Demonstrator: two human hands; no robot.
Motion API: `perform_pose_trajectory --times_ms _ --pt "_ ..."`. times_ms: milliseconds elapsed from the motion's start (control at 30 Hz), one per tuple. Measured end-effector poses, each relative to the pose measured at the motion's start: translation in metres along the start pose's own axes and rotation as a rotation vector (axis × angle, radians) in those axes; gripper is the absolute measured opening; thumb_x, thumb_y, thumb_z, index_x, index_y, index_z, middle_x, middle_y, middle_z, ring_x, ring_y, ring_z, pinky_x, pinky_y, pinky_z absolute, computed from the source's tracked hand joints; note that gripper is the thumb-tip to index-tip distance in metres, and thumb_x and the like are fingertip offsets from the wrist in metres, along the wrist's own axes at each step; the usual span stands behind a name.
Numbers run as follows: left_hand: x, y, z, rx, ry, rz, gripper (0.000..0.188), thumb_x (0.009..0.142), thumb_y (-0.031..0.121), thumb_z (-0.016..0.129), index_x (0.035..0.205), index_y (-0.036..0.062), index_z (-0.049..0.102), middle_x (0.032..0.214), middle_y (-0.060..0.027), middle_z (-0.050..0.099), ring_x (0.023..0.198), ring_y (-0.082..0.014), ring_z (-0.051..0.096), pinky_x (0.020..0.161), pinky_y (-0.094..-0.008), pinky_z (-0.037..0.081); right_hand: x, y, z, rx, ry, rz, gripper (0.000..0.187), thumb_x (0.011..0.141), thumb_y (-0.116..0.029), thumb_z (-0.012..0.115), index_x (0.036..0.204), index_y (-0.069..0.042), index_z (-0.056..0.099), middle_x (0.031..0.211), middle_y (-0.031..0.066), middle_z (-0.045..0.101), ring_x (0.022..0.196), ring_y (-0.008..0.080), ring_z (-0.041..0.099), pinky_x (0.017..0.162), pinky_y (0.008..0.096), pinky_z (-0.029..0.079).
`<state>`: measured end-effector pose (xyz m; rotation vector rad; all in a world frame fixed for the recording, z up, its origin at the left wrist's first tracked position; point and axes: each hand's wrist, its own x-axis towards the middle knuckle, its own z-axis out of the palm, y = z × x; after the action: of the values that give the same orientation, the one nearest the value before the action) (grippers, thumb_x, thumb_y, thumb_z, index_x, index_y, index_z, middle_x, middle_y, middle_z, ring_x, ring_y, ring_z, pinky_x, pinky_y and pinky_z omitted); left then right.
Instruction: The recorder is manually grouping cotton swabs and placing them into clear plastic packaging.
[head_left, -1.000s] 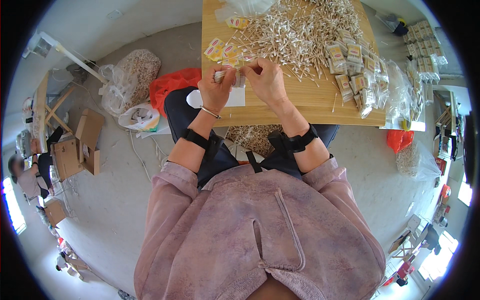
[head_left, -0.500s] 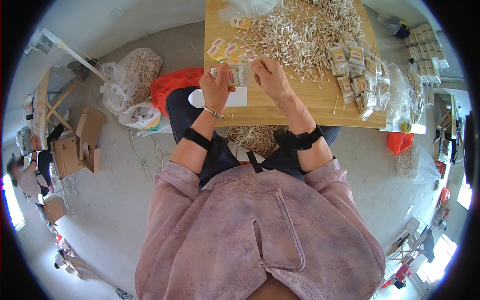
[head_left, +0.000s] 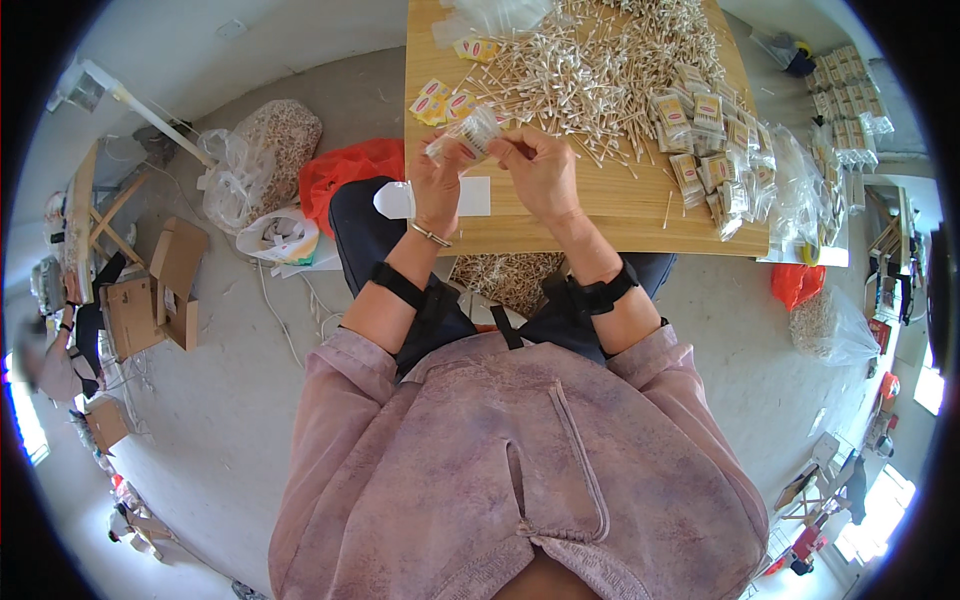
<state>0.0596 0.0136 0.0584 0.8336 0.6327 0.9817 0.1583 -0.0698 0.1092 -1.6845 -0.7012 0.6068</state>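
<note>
A small clear packet of cotton swabs is held up tilted over the near edge of the wooden table. My left hand grips its lower left side. The thumb and fingers of my right hand pinch together at its right edge. Beyond the packet, yellow and white printed cards lie in a small group. A big heap of loose cotton swabs spreads over the far part of the table. Filled packets are piled to the right of the heap.
White paper lies by the table's near edge. Clear plastic bags lie at the far left, more at the right edge. A red bag, a sack of swabs and cardboard boxes stand left. Another person is far left.
The packet has turned from nearly level to tilted and risen slightly. My right hand has come lower and closer to my left, its fingers now at the packet's edge.
</note>
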Motion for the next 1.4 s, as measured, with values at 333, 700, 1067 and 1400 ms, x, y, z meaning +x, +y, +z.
perform_pose_trajectory --times_ms 333,700,1067,1400 --pt "0.002 0.015 -0.005 0.55 -0.569 -0.014 0.031 0.079 0.004 0.07 0.108 0.0009 0.062 0.094 -0.0053 0.067 0.089 -0.0125 0.063 0.083 -0.027 0.051 0.018 -0.002 -0.052 -0.54 -0.28 -0.563 0.007 0.08 -0.014 0.064 0.085 -0.008 0.064 0.078 0.0073 0.06 0.075 0.0286 0.059 0.063 0.0379 0.048" --pt "-0.018 -0.031 -0.011 0.611 -0.424 0.079 0.019 0.078 0.003 0.071 0.096 0.0029 0.066 0.087 -0.0077 0.07 0.084 -0.0116 0.066 0.074 -0.0255 0.053 -0.003 0.048 -0.051 -0.17 -0.242 -0.259 0.014 0.079 -0.004 0.068 0.093 -0.002 0.066 0.087 0.0075 0.064 0.08 0.0154 0.06 0.067 0.0278 0.049" --pt "-0.02 -0.026 -0.002 0.978 -0.512 0.429 0.015 0.077 0.009 0.071 0.091 0.0068 0.066 0.095 -0.0122 0.069 0.082 -0.0244 0.068 0.068 -0.0301 0.055 -0.007 0.081 -0.048 -0.183 -0.131 -0.398 0.006 0.079 -0.005 0.068 0.082 -0.002 0.064 0.08 0.0084 0.064 0.073 0.0215 0.061 0.062 0.0305 0.049" --pt "-0.006 -0.026 0.0 1.009 -0.629 0.215 0.022 0.087 0.015 0.062 0.104 0.0019 0.058 0.098 -0.0128 0.068 0.09 -0.0276 0.066 0.076 -0.0331 0.053 0.003 0.077 -0.045 -0.134 -0.192 -0.254 0.011 0.083 -0.011 0.066 0.084 -0.001 0.062 0.08 0.0085 0.061 0.069 0.0184 0.058 0.061 0.0286 0.047"
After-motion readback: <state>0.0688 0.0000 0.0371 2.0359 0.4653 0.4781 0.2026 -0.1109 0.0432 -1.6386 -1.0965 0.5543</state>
